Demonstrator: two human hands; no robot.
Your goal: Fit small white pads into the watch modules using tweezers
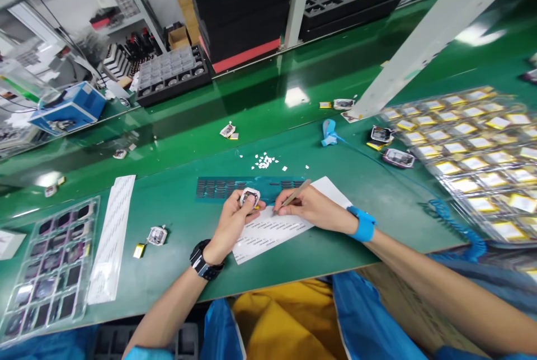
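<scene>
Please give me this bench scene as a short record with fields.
left hand: holds a small square module over the sheet
right hand: holds tweezers, tip down at the label sheet
wrists: black watch on left, blue strap on right
bench: green mat
near left: spare module, clear tray of dark parts, label strip
right: tray of yellow parts
behind sheet: blue strip, white scraps
</scene>
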